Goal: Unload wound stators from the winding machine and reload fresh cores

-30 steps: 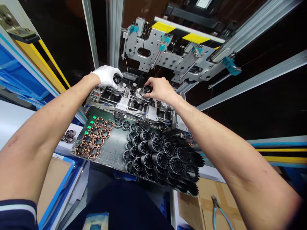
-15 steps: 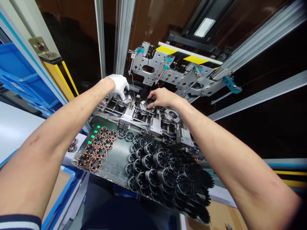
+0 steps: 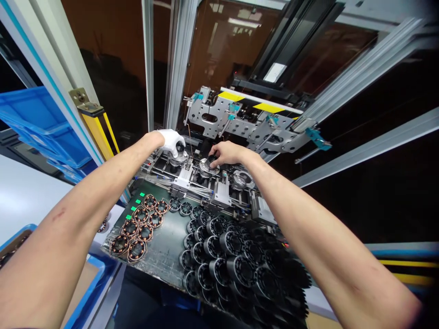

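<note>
My left hand [image 3: 172,142], in a white glove, closes its fingers round a black stator core [image 3: 180,147] at the left round metal fixture [image 3: 178,159]. Bare, my right hand [image 3: 224,153] grips another black stator core [image 3: 211,160] at the middle fixture [image 3: 206,170]. Whether either core is fully seated I cannot tell. A third round fixture [image 3: 243,179] stands to the right, under my right forearm. Several copper-wound stators [image 3: 141,214] lie on the left of the green-grey table [image 3: 168,240]. Stacks of black stator cores [image 3: 219,246] cover its right side.
Behind my hands hangs a metal plate assembly [image 3: 236,119] with teal clamps and yellow-black tape. Aluminium posts [image 3: 178,64] frame the machine. Blue bins [image 3: 51,123] are stacked at the left. A thin copper wire [image 3: 190,137] runs up between my hands.
The view has tilted upward, so the machine and table sit lower in the picture. Both hands stay at the same two fixtures, still gripping the stator cores.
</note>
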Demonstrator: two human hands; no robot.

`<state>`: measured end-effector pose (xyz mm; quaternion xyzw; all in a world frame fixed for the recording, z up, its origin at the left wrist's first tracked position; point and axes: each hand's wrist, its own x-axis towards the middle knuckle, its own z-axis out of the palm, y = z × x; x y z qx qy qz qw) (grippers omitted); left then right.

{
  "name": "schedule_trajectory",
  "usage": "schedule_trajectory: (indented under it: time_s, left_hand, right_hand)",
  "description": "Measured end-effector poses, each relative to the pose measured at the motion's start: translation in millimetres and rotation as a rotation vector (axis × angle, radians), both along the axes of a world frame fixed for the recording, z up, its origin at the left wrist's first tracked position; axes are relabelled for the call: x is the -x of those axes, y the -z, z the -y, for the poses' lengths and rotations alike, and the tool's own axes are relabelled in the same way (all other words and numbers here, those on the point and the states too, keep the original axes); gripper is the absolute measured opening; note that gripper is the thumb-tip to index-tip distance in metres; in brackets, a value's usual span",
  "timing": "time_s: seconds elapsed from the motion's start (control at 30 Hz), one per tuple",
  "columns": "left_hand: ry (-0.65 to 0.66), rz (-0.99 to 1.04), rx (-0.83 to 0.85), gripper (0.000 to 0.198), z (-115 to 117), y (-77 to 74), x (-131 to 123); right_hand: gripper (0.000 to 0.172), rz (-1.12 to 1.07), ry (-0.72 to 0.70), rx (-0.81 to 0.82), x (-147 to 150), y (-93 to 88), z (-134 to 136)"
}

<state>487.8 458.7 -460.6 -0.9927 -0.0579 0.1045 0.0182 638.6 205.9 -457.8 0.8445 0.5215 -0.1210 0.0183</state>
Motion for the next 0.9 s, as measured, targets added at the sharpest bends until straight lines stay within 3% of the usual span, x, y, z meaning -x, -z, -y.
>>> schedule_trajectory:
  time_s: [0.3,0.4,0.5,0.63,0.77,0.9]
  left_hand:
    - [-0.057,0.011,0.032,0.084,14.7,12.9,12.9]
    - [-0.035,0.084,0.001,0.093,35.4,34.9,25.4]
    - [-0.039,0.18,-0.029,0.102,55.9,68.8,45.9]
    - [-0.059,0.343,-0.028,0.099,64.3,100.9,59.1]
    - [-0.064,0.375,-0.032,0.095,60.4,105.3,57.1]
    - [-0.07,0.403,-0.04,0.092,62.0,106.0,58.1]
  right_hand:
    - [0.058,0.121,0.004,-0.031,23.7,15.7,14.7]
    - [0.058,0.109,0.004,-0.043,21.1,18.0,15.7]
    - [0.057,0.096,0.003,-0.061,18.5,18.8,17.8]
    - [0.057,0.064,0.002,-0.049,14.4,11.2,16.8]
    - [0.057,0.062,0.019,-0.01,26.2,7.6,12.5]
    - [0.089,0.132,0.085,-0.034,64.5,36.5,20.2]
